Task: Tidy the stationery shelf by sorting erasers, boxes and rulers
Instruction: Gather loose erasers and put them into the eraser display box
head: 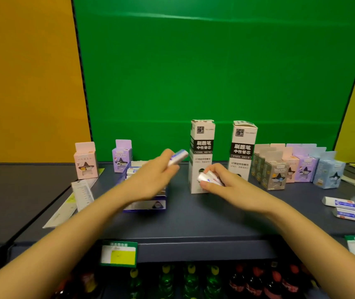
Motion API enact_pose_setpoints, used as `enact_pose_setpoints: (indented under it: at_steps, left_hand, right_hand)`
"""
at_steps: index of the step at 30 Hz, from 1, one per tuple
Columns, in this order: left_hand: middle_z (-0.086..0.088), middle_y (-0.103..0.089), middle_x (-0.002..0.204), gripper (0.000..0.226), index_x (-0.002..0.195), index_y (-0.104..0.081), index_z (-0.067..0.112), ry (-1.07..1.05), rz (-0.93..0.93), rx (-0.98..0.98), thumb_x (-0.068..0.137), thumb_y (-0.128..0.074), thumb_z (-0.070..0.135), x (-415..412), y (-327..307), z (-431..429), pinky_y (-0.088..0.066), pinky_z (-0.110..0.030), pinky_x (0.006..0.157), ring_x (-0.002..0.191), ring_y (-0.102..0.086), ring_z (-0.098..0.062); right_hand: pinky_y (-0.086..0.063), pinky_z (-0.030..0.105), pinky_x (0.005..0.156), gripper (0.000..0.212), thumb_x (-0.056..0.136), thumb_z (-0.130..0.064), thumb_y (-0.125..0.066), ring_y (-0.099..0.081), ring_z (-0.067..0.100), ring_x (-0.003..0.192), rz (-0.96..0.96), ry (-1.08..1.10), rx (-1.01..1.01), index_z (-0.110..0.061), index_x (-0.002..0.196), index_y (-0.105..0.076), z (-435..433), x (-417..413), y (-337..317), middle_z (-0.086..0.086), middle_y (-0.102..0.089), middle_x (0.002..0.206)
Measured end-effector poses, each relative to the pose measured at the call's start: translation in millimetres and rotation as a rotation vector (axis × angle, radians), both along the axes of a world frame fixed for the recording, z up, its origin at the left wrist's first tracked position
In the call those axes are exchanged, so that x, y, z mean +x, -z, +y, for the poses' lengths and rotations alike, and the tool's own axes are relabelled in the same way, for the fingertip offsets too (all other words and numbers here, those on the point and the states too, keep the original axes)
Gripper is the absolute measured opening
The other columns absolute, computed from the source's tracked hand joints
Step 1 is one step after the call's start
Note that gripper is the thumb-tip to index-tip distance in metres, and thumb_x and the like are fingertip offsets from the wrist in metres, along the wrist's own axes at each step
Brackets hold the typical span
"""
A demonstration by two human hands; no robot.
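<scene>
Two erasers up | my left hand [150, 180], fingers curled round one eraser [178, 157] above the display box [144, 205] | right hand [222, 183], fingers closed round a second eraser [208, 177] just in front of the tall refill box [201, 156] — I judge a careless swing topples it | loose erasers [340, 202] far right on the shelf [194, 225]

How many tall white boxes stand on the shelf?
2. The left box stands mid-shelf, just behind the right hand; the right box stands beside it, next to the small boxes. None looks hidden.
</scene>
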State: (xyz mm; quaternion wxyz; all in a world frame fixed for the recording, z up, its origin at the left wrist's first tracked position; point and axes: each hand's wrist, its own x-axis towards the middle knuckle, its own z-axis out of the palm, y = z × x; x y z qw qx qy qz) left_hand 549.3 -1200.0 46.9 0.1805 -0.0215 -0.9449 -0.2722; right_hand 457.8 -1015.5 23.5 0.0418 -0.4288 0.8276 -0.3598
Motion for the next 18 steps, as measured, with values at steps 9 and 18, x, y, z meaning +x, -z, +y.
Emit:
enact_pose_setpoints:
  at_steps: [9,18]
  left_hand:
    - [-0.001,-0.047,0.073,0.025,0.072,-0.039,0.022,-0.224,-0.066,0.117,0.097,-0.035,0.025,12.7,-3.4,-114.5,-0.030,-0.027,0.052,0.060,-0.039,-0.013]
    - [-0.010,-0.050,0.089,0.020,0.086,-0.043,0.012,-0.200,-0.143,0.098,0.099,-0.029,0.016,10.9,11.7,-157.8,-0.030,-0.025,0.057,0.078,-0.037,-0.020]
  right_hand:
    - [-0.039,0.030,0.073,0.029,0.094,-0.034,-0.044,-0.049,0.012,0.082,0.031,0.006,0.000,-0.014,0.113,-0.047,-93.3,5.6,-6.7,0.001,-0.056,0.099]
    - [-0.040,0.029,0.074,0.027,0.093,-0.031,-0.050,-0.052,0.019,0.089,0.207,0.083,0.149,-0.011,0.111,-0.051,-148.1,-9.4,-1.9,0.004,-0.056,0.103]
